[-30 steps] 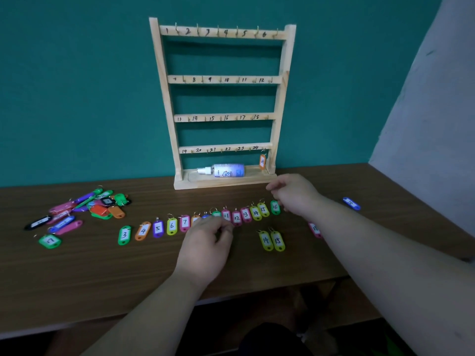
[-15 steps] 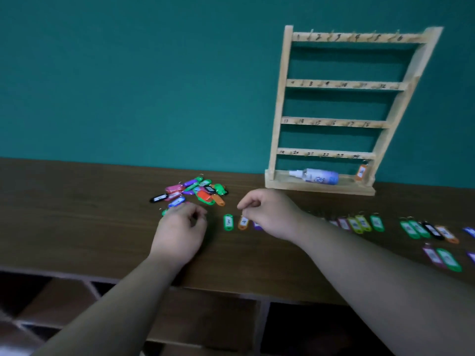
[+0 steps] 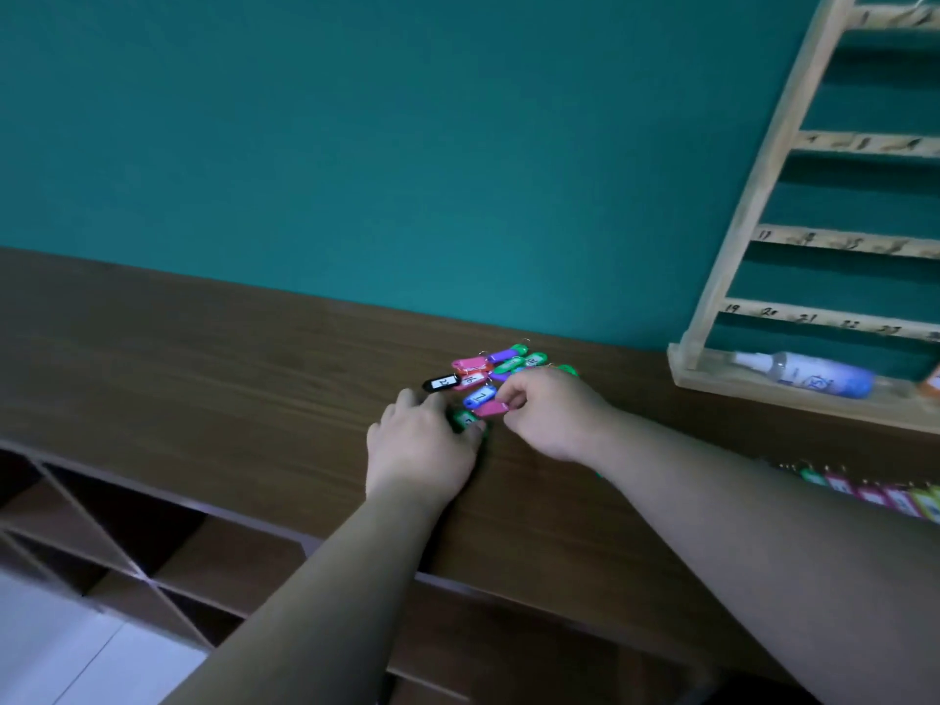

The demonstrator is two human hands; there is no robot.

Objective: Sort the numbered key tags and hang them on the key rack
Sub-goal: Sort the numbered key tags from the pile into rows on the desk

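In the centre, the left hand (image 3: 422, 445) lies on a green tag (image 3: 464, 419); whether its grip closes on it, I cannot tell. The right hand (image 3: 549, 414) pinches a pink tag (image 3: 491, 409) in a tight grip. Just behind them, the tag pile (image 3: 488, 371) sits on the tabletop (image 3: 254, 358). The tags seem light, stiff and smooth, so it is better to pinch the edges. The key rack (image 3: 753, 221) stands at the upper right.

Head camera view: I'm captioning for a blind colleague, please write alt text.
The right hand pinches a pink tag while the left hand touches a green tag, beside a pile of key tags on a table; the key rack stands far right.
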